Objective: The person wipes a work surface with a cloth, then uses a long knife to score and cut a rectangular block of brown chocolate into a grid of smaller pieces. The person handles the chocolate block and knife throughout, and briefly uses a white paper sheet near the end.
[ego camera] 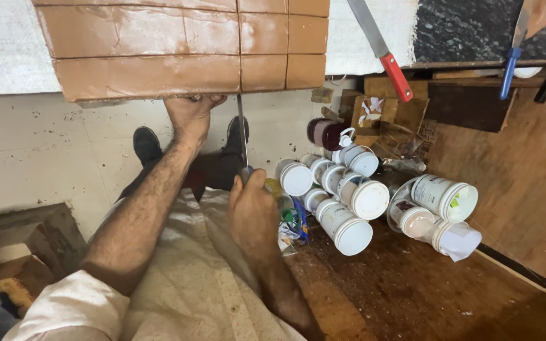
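A large brown slab (159, 47) lies on a white surface, scored into long bars and small blocks. My left hand (191, 113) presses against its near edge with the fingers tucked under it. My right hand (251, 208) grips the handle of a long thin knife (242, 129), whose blade runs up into a cut line in the slab.
Several white-lidded plastic jars (355, 215) lie on their sides on the dark wooden floor at right. A red-handled knife (383, 53) and a blue-handled knife (510, 60) rest on the work surface's far right. My black shoes (146, 144) show below, on a pale tiled floor.
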